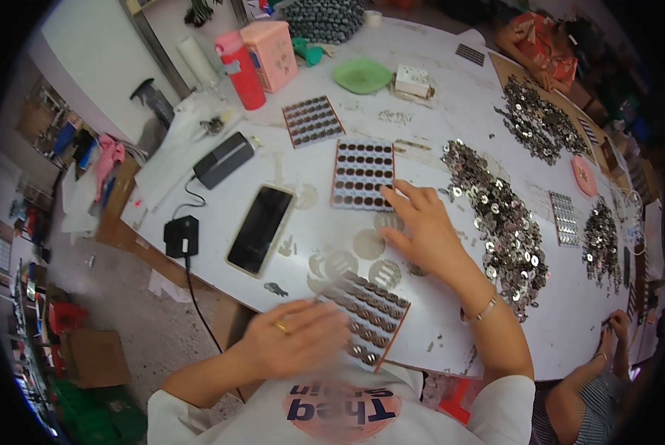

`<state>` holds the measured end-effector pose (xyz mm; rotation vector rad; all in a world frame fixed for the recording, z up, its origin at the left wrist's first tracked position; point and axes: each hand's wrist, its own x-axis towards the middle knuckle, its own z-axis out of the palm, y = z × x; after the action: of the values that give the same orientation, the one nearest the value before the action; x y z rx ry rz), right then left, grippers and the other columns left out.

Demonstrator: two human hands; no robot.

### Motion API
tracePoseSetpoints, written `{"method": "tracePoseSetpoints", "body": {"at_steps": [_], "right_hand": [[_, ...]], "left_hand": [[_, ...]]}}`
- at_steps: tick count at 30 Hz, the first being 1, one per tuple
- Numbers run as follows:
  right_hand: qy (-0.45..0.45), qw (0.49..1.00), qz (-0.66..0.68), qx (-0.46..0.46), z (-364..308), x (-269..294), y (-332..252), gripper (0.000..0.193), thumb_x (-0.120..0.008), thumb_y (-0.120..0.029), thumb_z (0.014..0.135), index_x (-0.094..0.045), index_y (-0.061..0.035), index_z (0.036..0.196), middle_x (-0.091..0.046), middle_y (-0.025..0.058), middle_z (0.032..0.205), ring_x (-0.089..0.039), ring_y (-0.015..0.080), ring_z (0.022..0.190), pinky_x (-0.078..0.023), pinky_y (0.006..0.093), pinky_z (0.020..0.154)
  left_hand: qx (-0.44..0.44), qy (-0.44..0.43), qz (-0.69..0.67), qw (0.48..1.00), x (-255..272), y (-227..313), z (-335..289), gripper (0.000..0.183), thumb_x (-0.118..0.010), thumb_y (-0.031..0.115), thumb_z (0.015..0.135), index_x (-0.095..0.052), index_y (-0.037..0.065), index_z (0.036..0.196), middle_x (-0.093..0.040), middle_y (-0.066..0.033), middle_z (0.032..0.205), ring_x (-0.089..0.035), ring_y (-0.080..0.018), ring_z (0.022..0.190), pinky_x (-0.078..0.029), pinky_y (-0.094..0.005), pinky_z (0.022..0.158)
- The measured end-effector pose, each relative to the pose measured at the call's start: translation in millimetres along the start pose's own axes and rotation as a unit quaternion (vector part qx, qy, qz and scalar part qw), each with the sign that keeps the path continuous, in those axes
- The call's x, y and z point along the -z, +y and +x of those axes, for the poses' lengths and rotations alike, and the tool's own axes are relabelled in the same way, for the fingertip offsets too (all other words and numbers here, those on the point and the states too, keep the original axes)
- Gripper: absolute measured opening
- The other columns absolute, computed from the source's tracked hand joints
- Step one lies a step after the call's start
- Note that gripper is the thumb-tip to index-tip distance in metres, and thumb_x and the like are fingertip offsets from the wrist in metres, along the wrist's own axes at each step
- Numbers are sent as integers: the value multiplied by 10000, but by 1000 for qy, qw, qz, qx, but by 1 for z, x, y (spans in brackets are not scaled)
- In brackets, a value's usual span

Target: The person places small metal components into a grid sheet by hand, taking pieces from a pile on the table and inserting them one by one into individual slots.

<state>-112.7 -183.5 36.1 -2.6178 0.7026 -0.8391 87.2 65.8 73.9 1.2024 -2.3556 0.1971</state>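
Observation:
A tray [363, 175] with rows of dark round pieces lies in front of me on the white table. My right hand [425, 226] is at its lower right corner, thumb and forefinger apart, the forefinger's tip at the tray's edge. Nearer to me, a second tray [377, 319] of shiny metal pieces sits tilted at the table's front edge. My left hand [295, 337], smeared by motion, is over that tray's left side; what its fingers do cannot be made out. A third filled tray [312, 121] lies farther back.
Left of the trays are a phone [261, 228] and a black box-shaped device [224, 160] with a cable. A heap of metal washers [507, 222] spreads to the right. A green dish [362, 76] and red bottle [240, 70] stand behind. Another person [544, 48] sits across.

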Motion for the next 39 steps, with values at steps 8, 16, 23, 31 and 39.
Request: {"method": "tracePoseSetpoints", "body": {"at_steps": [8,16,23,31,39], "right_hand": [[-99,980,-151,85,26,-47,32,406,-678,-112,904,-658,-20,1299,-660,116,1309,-625,283,1162,-582,388,856],[72,984,-97,133,-4,25,19,370,-690,-48,839,-696,25,1202,-724,163,1260,-706,329,1145,-626,395,913],[-41,983,-102,148,-127,65,-30,289,-727,-97,903,-742,-45,1187,-734,112,1262,-713,261,1117,-597,358,866],[-4,994,-112,7,-116,66,7,383,-745,-75,858,-721,-59,1240,-730,78,1174,-646,261,933,-542,381,801],[11,981,-158,-112,-31,15,89,412,-629,90,846,-719,-1,1237,-692,154,1221,-607,354,1071,-515,446,941]], "left_hand": [[126,222,182,949,24,-154,71,380,-688,-84,860,-734,29,1220,-783,-125,1177,-755,-324,1108,-569,-410,923],[223,110,199,948,-74,-297,88,346,-679,6,892,-726,124,1214,-789,-58,1129,-748,-279,1057,-549,-413,827],[231,12,143,962,-86,-261,80,374,-743,114,898,-711,114,1271,-732,-112,1278,-670,-319,1230,-514,-479,1002],[59,-159,-131,977,-69,-66,89,474,-765,322,933,-674,174,1374,-596,-107,1482,-580,-318,1348,-472,-475,1084],[11,-174,-155,972,-116,-25,96,480,-724,398,943,-678,179,1368,-558,-71,1529,-492,-260,1445,-422,-455,1138]]}}
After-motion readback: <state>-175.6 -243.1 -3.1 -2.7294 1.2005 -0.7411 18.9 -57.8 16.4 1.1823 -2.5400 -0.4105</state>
